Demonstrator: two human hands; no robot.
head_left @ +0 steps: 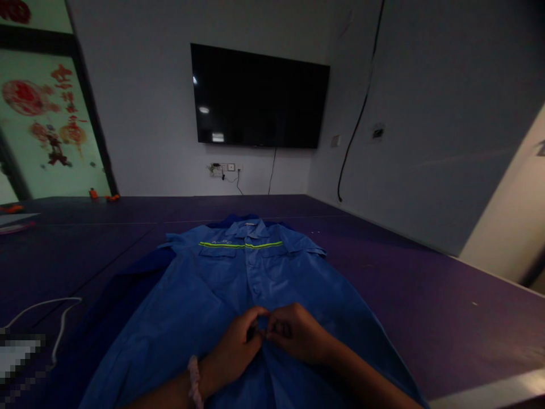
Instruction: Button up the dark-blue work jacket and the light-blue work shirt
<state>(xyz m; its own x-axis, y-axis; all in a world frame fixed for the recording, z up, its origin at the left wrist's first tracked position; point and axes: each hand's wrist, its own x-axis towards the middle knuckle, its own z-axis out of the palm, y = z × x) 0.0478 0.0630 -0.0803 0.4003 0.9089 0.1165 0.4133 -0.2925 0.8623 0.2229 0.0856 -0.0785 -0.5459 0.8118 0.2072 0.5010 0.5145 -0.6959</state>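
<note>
A blue work jacket (221,284) with a yellow-green reflective stripe (240,245) across the chest lies flat, front up, on a dark purple table (426,295). Its collar points away from me. My left hand (236,346) and my right hand (293,332) meet over the jacket's front placket, low on the garment. Both hands have their fingers pinched together on the fabric at the closure. What sits between the fingertips is too small to make out. A pink band circles my left wrist.
A white cable (59,318) curls on the table at the left. Small orange items (102,196) lie at the far left edge. A black wall screen (259,99) hangs ahead, with a socket and cords below it.
</note>
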